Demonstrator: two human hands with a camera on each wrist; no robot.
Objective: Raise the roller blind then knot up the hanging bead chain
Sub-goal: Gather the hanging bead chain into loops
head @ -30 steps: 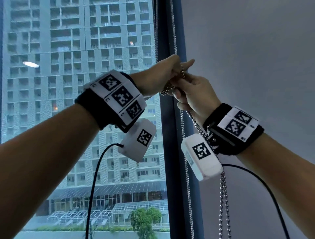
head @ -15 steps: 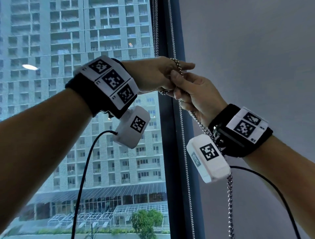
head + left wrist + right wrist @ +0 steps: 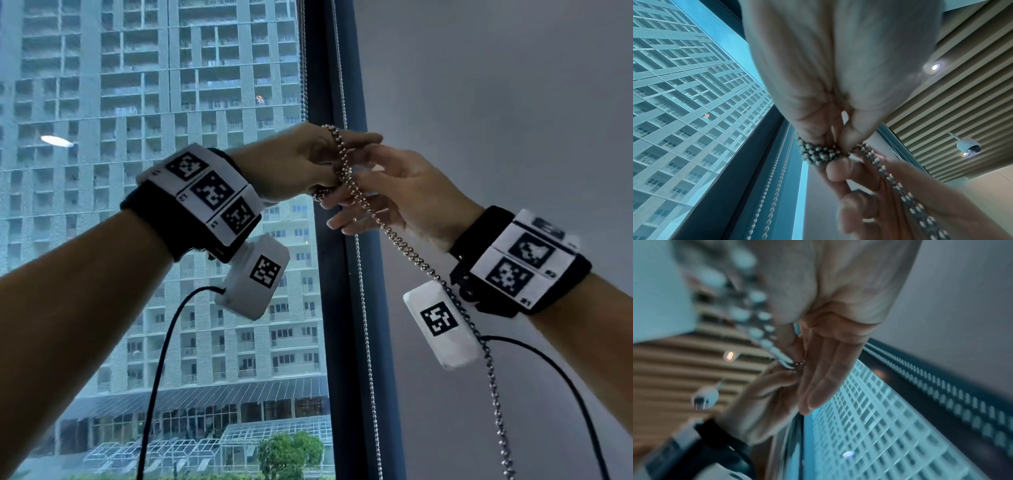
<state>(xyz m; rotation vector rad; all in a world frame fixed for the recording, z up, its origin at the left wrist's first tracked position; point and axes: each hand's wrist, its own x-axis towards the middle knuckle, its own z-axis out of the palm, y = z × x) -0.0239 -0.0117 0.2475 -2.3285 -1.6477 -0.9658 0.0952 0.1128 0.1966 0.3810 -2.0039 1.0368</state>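
both hands meet at the window frame (image 3: 337, 308). the left hand (image 3: 294, 161) pinches a bunched loop of bead chain (image 3: 407, 246); the right hand (image 3: 394, 195) lies loosely uncurled, doubled strands trailing across its palm.

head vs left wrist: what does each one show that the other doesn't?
Head only: both wristbands, the window frame's lower run, a tree outside, and the bead chain trailing down past the right wrist.

Left wrist only: the slatted ceiling, a ceiling light and a dome camera.

Both: the left hand holding the bunched chain, the right hand meeting it, the tower block outside.
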